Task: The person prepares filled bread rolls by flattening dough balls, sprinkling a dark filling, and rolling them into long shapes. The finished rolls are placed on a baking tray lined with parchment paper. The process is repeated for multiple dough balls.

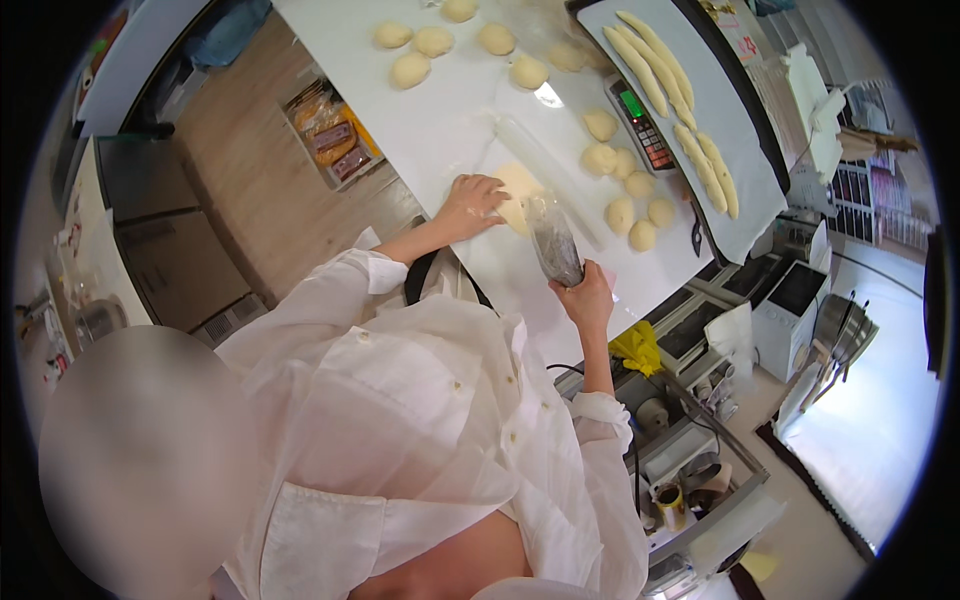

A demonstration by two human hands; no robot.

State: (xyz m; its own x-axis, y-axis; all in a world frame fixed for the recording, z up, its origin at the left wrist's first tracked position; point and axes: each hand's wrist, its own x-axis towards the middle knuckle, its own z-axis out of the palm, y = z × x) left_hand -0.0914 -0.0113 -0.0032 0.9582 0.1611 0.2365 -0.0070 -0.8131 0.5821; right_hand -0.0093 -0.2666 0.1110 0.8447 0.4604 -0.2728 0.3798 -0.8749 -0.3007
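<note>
A flattened piece of pale dough point(516, 192) lies on the white table. My left hand point(468, 208) rests at its left edge, fingers stretched out and touching the dough. In my right hand point(588, 298) is a clear plastic piping bag point(557, 245) with a dark filling, gripped at its near end. The bag slants toward the dough, its far end at the dough's right edge; whether it touches is unclear. Just beyond the dough lies a long whitish rolling pin point(560, 185). Round dough balls point(600, 159) sit to the right, with several more dough balls point(433, 41) at the far side.
A digital scale point(640, 128) with a green display stands on the right, beside a paper-lined tray point(745, 232) holding long dough strips point(655, 68). A dark-handled tool point(696, 232) lies near the table's right edge. On the floor at left is a box of packages point(335, 140).
</note>
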